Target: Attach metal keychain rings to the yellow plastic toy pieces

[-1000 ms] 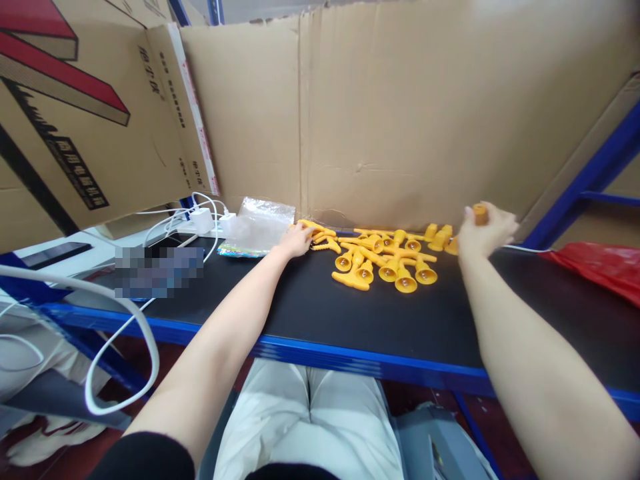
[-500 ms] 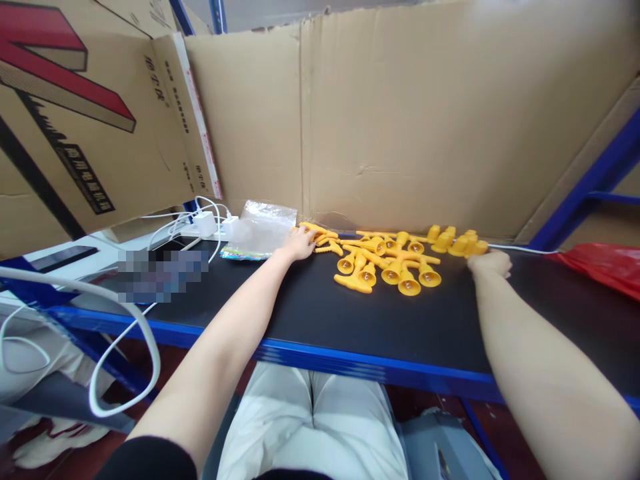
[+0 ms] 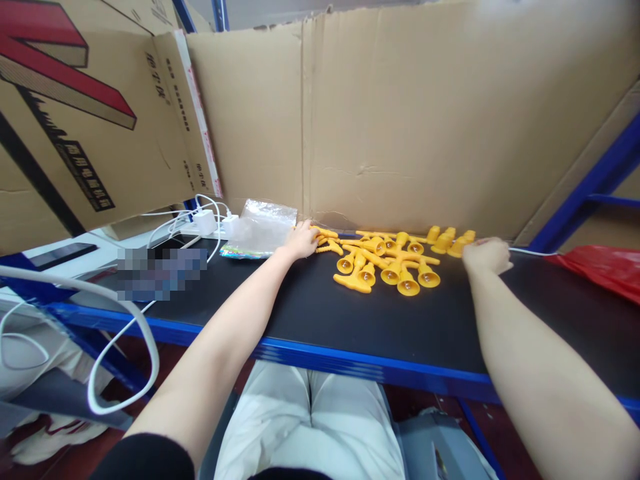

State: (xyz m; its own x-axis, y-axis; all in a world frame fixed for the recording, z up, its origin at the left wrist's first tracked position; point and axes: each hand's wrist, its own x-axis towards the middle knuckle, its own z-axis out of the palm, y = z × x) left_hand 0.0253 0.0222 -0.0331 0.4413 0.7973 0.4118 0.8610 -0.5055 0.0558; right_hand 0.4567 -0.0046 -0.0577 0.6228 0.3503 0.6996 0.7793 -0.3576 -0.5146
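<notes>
My left hand (image 3: 303,241) is closed over the left end of a small pile of yellow plastic handles (image 3: 329,245); its fingertips are partly hidden there. My right hand (image 3: 487,256) curls around the rightmost of the yellow bell cups, which the hand largely covers. Beside it, several more yellow bell cups (image 3: 443,241) stand mouth down in stacks. Between my hands lie several yellow handbells (image 3: 409,285), cups joined to branching handles, with shiny bits inside the mouths.
A clear plastic bag (image 3: 265,223) lies left of the handles. White chargers and cables (image 3: 204,220) are farther left. A red plastic bag (image 3: 603,267) rests at the right. Cardboard (image 3: 400,120) walls the back of the black shelf (image 3: 325,313), which has a blue front edge (image 3: 350,363).
My right hand has moved slightly up and left, over the rightmost bell cup that showed before. My left hand has shifted a little across the yellow handles.
</notes>
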